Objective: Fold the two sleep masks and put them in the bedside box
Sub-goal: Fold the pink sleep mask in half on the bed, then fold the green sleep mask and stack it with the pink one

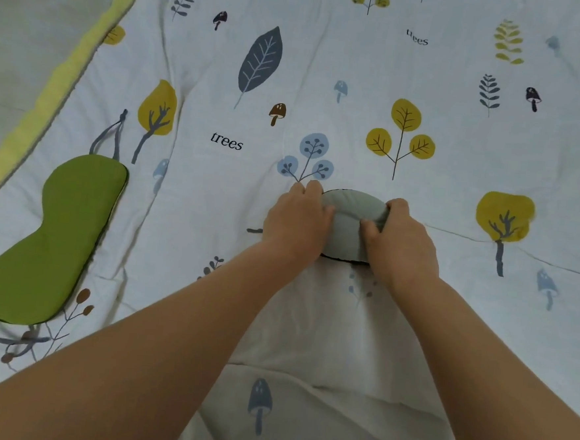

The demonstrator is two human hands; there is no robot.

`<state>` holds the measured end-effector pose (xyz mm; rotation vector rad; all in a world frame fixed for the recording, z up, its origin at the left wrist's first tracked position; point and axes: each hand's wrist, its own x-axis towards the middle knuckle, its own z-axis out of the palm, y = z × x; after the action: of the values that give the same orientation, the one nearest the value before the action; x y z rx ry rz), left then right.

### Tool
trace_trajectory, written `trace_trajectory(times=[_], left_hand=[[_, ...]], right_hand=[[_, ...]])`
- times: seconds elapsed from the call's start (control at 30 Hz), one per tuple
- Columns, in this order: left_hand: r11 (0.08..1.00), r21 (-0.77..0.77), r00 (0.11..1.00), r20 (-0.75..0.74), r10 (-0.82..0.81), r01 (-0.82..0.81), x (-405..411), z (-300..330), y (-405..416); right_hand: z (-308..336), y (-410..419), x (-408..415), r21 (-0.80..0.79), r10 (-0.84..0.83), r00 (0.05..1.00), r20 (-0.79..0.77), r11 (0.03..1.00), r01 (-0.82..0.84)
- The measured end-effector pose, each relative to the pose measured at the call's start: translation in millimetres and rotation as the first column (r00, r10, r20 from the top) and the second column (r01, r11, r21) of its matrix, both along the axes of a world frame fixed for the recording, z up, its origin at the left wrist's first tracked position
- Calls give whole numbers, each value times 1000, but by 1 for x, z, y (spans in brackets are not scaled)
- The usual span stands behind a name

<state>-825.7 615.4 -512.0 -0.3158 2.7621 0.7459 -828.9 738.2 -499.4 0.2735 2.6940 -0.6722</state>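
Note:
A grey sleep mask with dark edging lies doubled over on the quilt at the middle of the view. My left hand presses its left side, fingers curled over the edge. My right hand grips its right side, thumb on top. A green sleep mask lies flat and unfolded at the left, its grey strap looping out at the top and bottom ends. The bedside box is not in view.
A white quilt printed with leaves, trees and mushrooms covers the bed. Its yellow border runs diagonally at the far left, with a pale sheet beyond it. Creases run across the quilt near my arms.

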Motion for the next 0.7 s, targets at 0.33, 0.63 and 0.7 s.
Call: trace_trajectory(times=[0.33,0.63,0.7], left_hand=[[987,3,984,-86,157,-158,61,27,-60],[883,-278,926,-97,365,-377,123,30,-157],[836,-361,907,-73,415,-412,133,28,-178]], right_hand=[[15,-33,56,152,366,876,-315,930,-334],[9,-98,94,158,669,714,-209,743,-650],[9,-109,101,142,690,695,-201,723,-676]])
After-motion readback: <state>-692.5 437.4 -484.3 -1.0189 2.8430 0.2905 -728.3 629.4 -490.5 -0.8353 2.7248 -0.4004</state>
